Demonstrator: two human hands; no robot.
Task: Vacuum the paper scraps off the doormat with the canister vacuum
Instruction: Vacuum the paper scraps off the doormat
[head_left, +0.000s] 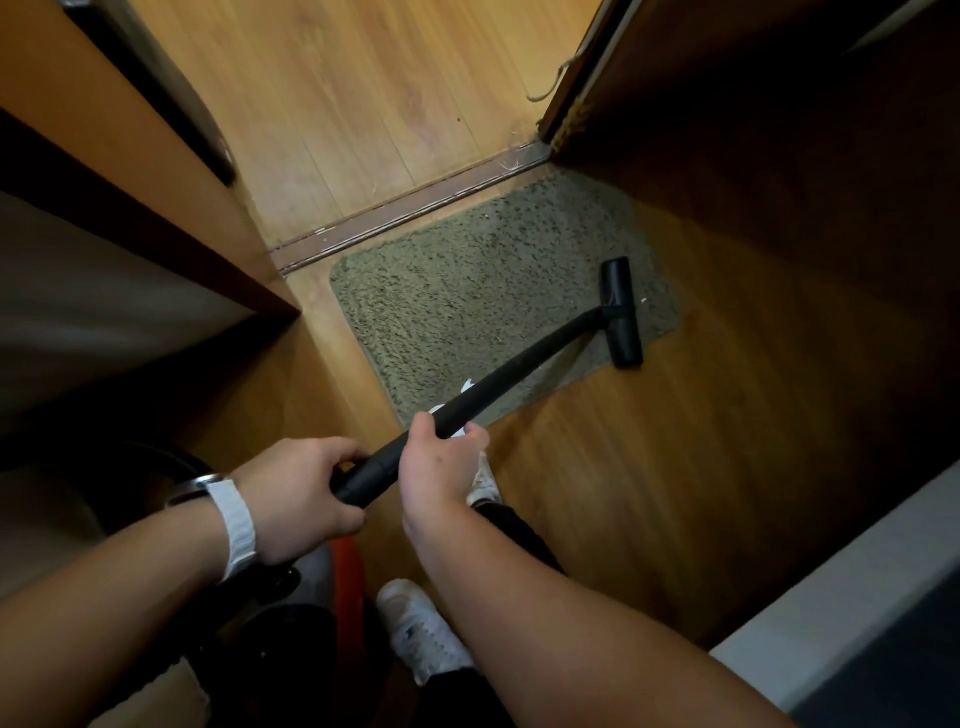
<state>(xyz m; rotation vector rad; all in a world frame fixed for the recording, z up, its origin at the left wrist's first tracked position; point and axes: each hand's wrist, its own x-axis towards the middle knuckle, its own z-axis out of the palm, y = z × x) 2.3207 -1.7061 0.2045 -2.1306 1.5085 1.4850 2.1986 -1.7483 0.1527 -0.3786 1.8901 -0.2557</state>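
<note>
The left hand (301, 488) gripped the rear end of the black wand (519, 364), fingers curled fully round it. The right hand (436, 467) held the same wand just ahead, likewise wrapped round. The floor nozzle (621, 312) rested on the doormat (467, 291) near its right edge, its near end at the mat's border. One white paper scrap (644, 300) lay just beside the nozzle (white bits by the wand could not be told from the shoe (483, 483)). The doormat lay near the threshold strip (415, 208).
</note>
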